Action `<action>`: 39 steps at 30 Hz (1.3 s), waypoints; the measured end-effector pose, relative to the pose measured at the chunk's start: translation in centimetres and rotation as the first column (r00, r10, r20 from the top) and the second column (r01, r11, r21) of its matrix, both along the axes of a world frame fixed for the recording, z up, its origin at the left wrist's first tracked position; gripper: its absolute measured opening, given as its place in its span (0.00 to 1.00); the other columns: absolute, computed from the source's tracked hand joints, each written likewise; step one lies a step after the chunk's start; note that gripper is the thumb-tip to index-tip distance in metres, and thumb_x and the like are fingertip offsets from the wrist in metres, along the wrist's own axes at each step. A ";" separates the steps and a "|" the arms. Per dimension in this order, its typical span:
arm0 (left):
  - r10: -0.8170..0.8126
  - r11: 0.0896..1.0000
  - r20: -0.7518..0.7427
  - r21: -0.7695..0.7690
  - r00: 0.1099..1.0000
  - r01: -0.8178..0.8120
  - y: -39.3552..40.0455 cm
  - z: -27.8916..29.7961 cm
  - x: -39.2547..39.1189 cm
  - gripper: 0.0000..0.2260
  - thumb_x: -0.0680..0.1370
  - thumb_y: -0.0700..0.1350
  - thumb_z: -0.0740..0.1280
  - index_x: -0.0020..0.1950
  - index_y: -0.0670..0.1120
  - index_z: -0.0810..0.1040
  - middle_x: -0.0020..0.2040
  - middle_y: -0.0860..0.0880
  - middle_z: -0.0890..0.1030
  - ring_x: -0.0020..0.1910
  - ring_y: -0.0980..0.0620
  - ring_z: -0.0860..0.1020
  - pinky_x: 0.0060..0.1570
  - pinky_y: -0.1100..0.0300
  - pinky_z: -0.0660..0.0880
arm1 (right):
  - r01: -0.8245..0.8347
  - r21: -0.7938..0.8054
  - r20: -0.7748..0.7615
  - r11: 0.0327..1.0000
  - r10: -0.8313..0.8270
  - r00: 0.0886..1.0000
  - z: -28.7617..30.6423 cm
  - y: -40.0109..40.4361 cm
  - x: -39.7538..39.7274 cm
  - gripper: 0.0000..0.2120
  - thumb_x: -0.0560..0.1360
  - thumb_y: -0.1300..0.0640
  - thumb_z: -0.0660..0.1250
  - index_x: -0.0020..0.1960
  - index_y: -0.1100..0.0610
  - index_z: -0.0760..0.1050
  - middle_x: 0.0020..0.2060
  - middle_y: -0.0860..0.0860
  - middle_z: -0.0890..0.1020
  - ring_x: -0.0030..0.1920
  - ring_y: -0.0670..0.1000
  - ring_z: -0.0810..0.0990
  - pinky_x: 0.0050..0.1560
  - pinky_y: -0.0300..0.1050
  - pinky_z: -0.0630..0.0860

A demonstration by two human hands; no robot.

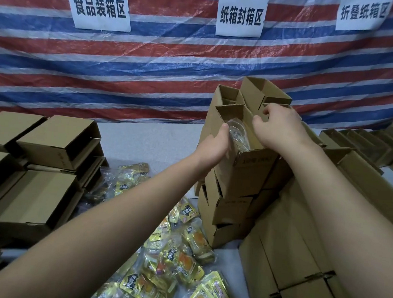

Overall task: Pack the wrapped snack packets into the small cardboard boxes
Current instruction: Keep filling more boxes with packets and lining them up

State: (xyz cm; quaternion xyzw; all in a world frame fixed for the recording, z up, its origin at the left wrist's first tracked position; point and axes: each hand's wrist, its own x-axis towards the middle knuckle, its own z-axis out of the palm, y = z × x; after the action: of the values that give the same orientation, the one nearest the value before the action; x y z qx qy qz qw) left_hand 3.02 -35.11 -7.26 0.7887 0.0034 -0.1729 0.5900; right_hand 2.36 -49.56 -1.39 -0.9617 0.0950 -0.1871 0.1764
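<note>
A stack of small open cardboard boxes point(240, 175) stands at centre right, tilted. In the top front box sits a clear wrapped packet point(238, 134). My left hand point(214, 145) grips the left wall of that box, thumb up on its rim beside the packet. My right hand point(280, 126) reaches over the box's right side, with its fingers curled on the flap of the box behind. A heap of gold-wrapped snack packets point(178, 259) lies on the table below my arms.
Closed cardboard boxes point(51, 143) are stacked at the left. Flat and folded boxes point(299, 260) pile up at the right and far right. A striped red, white and blue tarp point(150, 64) with paper signs hangs behind the grey table point(149, 143).
</note>
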 end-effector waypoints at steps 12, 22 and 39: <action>0.108 0.982 0.043 0.151 0.993 -0.113 13.0 -9.5 -6.9 0.15 0.84 0.51 0.55 0.44 0.45 0.74 0.44 0.46 0.79 0.43 0.49 0.76 0.47 0.55 0.72 | -0.442 -0.103 0.209 0.891 0.454 0.866 -7.6 8.2 -9.2 0.08 0.79 0.57 0.62 0.45 0.55 0.79 0.41 0.45 0.79 0.45 0.45 0.77 0.71 0.47 0.62; 0.378 0.886 -0.040 0.307 0.925 -0.348 26.6 -17.3 -14.0 0.11 0.84 0.47 0.59 0.47 0.47 0.79 0.44 0.49 0.82 0.45 0.50 0.80 0.45 0.57 0.74 | -0.449 -0.003 -0.019 0.894 0.449 0.893 -17.2 11.6 -9.2 0.08 0.80 0.54 0.64 0.45 0.53 0.80 0.38 0.44 0.79 0.43 0.50 0.79 0.65 0.56 0.69; 0.264 0.126 0.431 0.872 0.863 -0.474 43.8 -13.1 -16.5 0.30 0.78 0.51 0.65 0.78 0.44 0.61 0.78 0.40 0.62 0.77 0.39 0.59 0.74 0.41 0.56 | -0.684 0.264 -0.378 0.680 0.725 0.575 -23.3 26.6 -11.1 0.15 0.81 0.50 0.60 0.65 0.54 0.76 0.58 0.47 0.79 0.59 0.48 0.75 0.64 0.45 0.71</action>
State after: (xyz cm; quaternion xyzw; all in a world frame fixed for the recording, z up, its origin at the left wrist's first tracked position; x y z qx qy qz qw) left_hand -13.45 8.73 -20.33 0.9635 0.2532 0.0866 -0.0008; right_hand -8.72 -22.93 -24.72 -0.9259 -0.2487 0.1330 0.2512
